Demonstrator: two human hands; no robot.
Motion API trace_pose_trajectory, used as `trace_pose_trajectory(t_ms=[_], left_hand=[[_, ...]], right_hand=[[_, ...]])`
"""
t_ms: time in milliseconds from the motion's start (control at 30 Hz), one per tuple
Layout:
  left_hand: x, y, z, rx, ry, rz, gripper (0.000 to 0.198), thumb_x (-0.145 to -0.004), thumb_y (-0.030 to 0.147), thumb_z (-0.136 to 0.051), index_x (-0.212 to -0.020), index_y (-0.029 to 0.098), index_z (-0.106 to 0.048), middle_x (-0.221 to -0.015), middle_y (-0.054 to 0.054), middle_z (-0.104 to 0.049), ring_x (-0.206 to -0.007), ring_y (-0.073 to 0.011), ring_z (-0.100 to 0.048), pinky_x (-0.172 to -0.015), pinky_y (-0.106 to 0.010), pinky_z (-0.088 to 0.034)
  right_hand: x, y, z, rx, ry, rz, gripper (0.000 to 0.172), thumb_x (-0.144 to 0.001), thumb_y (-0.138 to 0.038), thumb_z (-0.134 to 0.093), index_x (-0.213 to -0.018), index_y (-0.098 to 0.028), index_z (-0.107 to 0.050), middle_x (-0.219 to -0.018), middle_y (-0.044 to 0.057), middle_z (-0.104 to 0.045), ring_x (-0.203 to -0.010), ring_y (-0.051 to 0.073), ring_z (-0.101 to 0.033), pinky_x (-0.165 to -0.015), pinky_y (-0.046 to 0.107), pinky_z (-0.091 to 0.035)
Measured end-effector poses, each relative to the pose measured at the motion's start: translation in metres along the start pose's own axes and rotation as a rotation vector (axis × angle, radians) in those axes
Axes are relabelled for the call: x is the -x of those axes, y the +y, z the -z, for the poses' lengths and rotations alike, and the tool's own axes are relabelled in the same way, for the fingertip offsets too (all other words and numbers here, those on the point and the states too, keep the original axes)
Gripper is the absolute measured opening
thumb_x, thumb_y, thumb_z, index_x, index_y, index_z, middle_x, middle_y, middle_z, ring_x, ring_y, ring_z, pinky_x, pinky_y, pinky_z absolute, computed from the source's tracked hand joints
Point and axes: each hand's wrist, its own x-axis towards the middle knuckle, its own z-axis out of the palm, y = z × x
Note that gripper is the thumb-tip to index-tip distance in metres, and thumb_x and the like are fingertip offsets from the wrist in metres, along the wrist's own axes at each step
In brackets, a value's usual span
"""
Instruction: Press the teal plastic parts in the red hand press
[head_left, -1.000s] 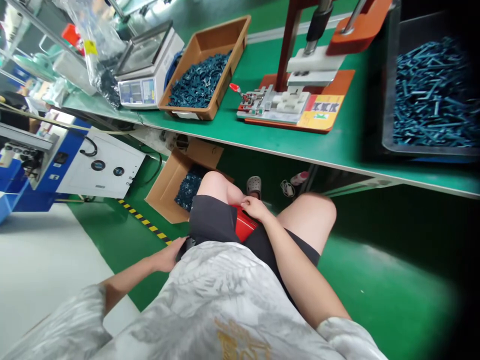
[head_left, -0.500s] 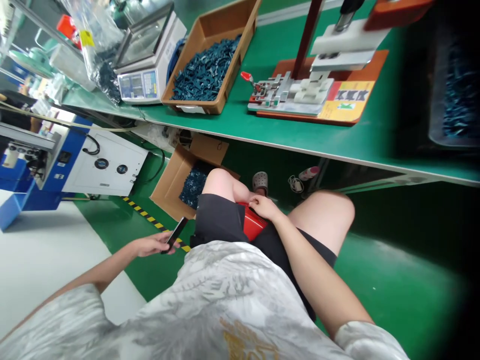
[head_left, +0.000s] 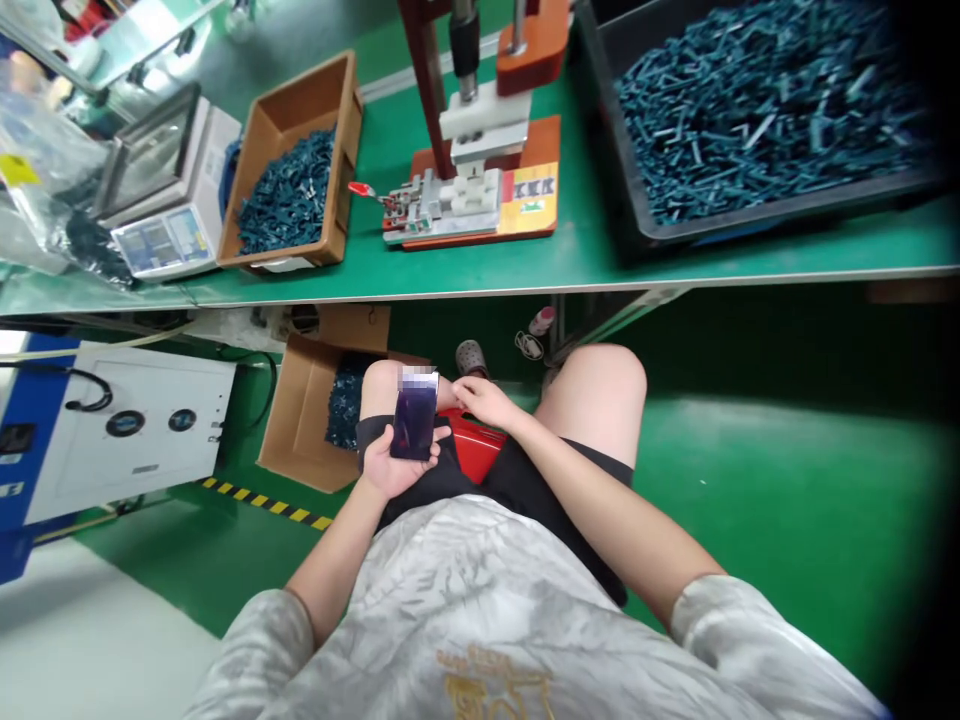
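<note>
My left hand point(head_left: 385, 470) is closed around a smartphone point(head_left: 414, 425), held upright above my left thigh with its dark screen facing me. The top of that screen is bright and blurred out. Between my knees lies my right hand point(head_left: 486, 402), fingers loosely bent and holding nothing that I can see. It rests just above the red stool seat point(head_left: 478, 450) that I sit on, its fingertips close to my left knee.
On the green workbench point(head_left: 465, 275) stand a weighing scale point(head_left: 169, 240), a brown bin point(head_left: 337, 200) of dark teal parts, a press fixture point(head_left: 480, 190) with a red-tipped clamp, and a black crate point(head_left: 660, 235) full of similar parts. Below sits an open cardboard box point(head_left: 289, 430).
My left hand has swung in from the left with the phone, now in front of my lap, screen towards me. My view has turned left-to-right, showing more of the black crate. The right hand stays put.
</note>
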Motion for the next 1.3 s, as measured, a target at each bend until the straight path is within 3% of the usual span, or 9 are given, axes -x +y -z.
trace_pose_trajectory(t_ms=[167, 367, 567, 667, 833, 1100, 1300], left_hand=[[-0.028, -0.009, -0.004, 0.011, -0.007, 0.007, 0.067, -0.090, 0.055, -0.059, -0.136, 0.006, -0.062, -0.150, -0.024, -0.053, -0.108, -0.0293, -0.066, -0.099, -0.044, -0.050], [-0.046, -0.022, -0.002, 0.032, -0.014, 0.072, 0.059, -0.092, 0.041, -0.055, -0.138, 0.005, -0.060, -0.148, -0.024, -0.056, -0.133, -0.0386, -0.058, -0.115, -0.056, -0.039], [-0.052, -0.031, 0.002, -0.040, -0.056, 0.099, 0.062, -0.086, 0.032, -0.060, -0.146, 0.015, -0.051, -0.147, -0.021, -0.058, -0.132, -0.0425, -0.059, -0.105, -0.062, -0.049], [-0.049, -0.035, 0.005, -0.124, -0.081, 0.098, 0.069, -0.082, 0.016, -0.063, -0.148, 0.021, -0.044, -0.149, -0.020, -0.056, -0.128, -0.0402, -0.062, -0.097, -0.057, -0.056], [-0.047, -0.039, 0.006, -0.213, -0.093, 0.112, 0.072, -0.081, 0.013, -0.064, -0.149, 0.022, -0.042, -0.153, -0.019, -0.052, -0.131, -0.0388, -0.061, -0.082, -0.041, -0.064], [-0.051, -0.049, 0.005, -0.312, -0.071, 0.117, 0.067, -0.080, 0.011, -0.067, -0.144, 0.018, -0.047, -0.139, -0.019, -0.065, -0.130, -0.0383, -0.061, -0.084, -0.041, -0.064], [-0.051, -0.049, 0.001, -0.315, -0.025, 0.109, 0.063, -0.078, 0.010, -0.067, -0.139, 0.017, -0.050, -0.130, -0.017, -0.070, -0.128, -0.0376, -0.064, -0.081, -0.038, -0.064]], right_hand=[[0.003, -0.010, 0.017, -0.306, 0.085, -0.023, 0.039, -0.109, -0.040, -0.036, -0.110, -0.015, -0.066, -0.097, 0.008, -0.074, -0.075, 0.015, -0.068, -0.068, 0.023, -0.054], [0.007, -0.029, 0.035, -0.024, 0.124, 0.186, 0.033, -0.107, -0.043, -0.047, -0.116, -0.020, -0.069, -0.113, 0.004, -0.074, -0.099, 0.019, -0.070, -0.092, 0.030, -0.052], [0.016, -0.022, 0.038, 0.134, 0.032, 0.237, 0.032, -0.108, -0.036, -0.045, -0.117, -0.019, -0.070, -0.111, 0.005, -0.074, -0.100, 0.019, -0.070, -0.091, 0.028, -0.049], [0.017, -0.015, 0.045, 0.222, -0.016, 0.239, 0.029, -0.106, -0.032, -0.049, -0.124, -0.020, -0.068, -0.113, 0.007, -0.075, -0.100, 0.020, -0.070, -0.091, 0.028, -0.048], [0.022, -0.006, 0.053, 0.218, -0.064, 0.254, 0.026, -0.101, -0.025, -0.055, -0.123, -0.021, -0.069, -0.099, 0.002, -0.075, -0.085, 0.016, -0.069, -0.082, 0.025, -0.049], [0.049, -0.004, 0.060, 0.285, -0.071, 0.304, 0.036, -0.095, -0.019, -0.060, -0.131, -0.019, -0.061, -0.090, 0.001, -0.072, -0.079, 0.016, -0.068, -0.074, 0.023, -0.046], [0.050, -0.006, 0.058, 0.316, -0.068, 0.337, 0.046, -0.090, -0.012, -0.056, -0.136, -0.018, -0.058, -0.103, 0.005, -0.073, -0.085, 0.017, -0.068, -0.074, 0.024, -0.046]])
